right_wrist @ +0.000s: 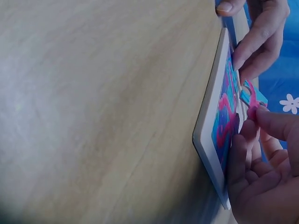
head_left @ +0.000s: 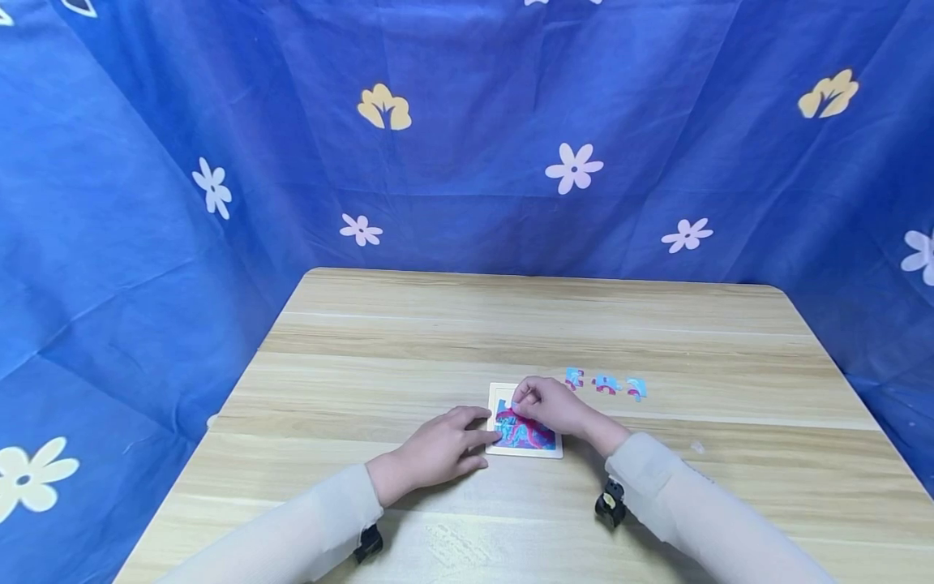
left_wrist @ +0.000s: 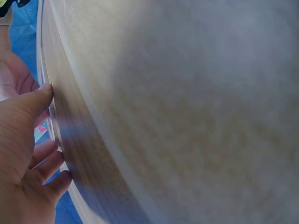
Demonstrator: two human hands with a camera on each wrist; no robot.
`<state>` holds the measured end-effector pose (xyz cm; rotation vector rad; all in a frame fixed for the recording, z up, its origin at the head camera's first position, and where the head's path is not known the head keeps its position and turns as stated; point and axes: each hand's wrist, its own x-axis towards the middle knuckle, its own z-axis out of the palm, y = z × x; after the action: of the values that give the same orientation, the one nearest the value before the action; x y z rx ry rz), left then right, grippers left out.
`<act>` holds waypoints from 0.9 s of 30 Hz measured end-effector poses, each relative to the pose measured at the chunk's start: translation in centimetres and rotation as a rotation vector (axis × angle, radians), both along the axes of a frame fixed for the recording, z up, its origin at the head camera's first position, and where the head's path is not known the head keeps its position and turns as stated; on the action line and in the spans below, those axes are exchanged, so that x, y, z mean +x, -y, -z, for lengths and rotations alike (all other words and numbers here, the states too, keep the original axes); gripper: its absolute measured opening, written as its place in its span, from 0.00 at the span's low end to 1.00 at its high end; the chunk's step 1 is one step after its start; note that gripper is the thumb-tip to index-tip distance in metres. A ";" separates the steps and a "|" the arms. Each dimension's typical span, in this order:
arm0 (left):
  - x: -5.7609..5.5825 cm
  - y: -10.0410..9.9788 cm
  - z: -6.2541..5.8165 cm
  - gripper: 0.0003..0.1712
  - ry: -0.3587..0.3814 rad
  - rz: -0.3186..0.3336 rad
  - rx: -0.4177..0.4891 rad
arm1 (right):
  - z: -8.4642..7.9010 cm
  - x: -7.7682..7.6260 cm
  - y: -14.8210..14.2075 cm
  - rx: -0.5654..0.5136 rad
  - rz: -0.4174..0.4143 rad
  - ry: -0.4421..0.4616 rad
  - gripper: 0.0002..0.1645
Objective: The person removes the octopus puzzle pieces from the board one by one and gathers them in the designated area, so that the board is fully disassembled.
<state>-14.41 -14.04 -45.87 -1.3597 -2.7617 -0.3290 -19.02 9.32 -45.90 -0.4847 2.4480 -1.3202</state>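
One puzzle point(head_left: 527, 439), L hand point(head_left: 441, 446) touching w/ fingers spread, R hand point(head_left: 556, 405) pinching pc point(right_wrist: 253, 99)

Puzzle board point(head_left: 540, 453), one: upper right hidden behind your right hand point(head_left: 550, 405) in head view. Loose pieces point(head_left: 606, 380), three (motifs too small to tell). Tabletop point(left_wrist: 201, 116): blurred at your left wrist.

Smooth wood-grain tabletop point(head_left: 379, 341) with a soft sheen, creased cloth backdrop point(head_left: 467, 154), smooth matt puzzle frame point(right_wrist: 211, 100)
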 end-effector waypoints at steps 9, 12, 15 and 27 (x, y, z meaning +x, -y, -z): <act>-0.1 0.1 0.0 0.25 0.000 0.004 0.002 | -0.3 -0.4 -0.7 -0.128 0.083 0.141 0.08; -0.2 0.1 0.0 0.25 -0.004 0.007 0.002 | -0.7 -0.6 -1.1 -0.150 0.095 0.148 0.08; -0.2 0.1 0.1 0.24 -0.006 0.010 0.005 | -0.9 -0.8 -1.8 -0.162 0.107 0.147 0.09; -0.1 0.2 0.1 0.25 0.000 0.000 0.007 | -1.2 -1.2 -5.1 -0.116 0.192 0.170 0.09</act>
<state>-14.51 -14.23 -45.99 -1.3578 -2.7582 -0.3383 -20.26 14.44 -44.68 -0.1580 2.3333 -1.5189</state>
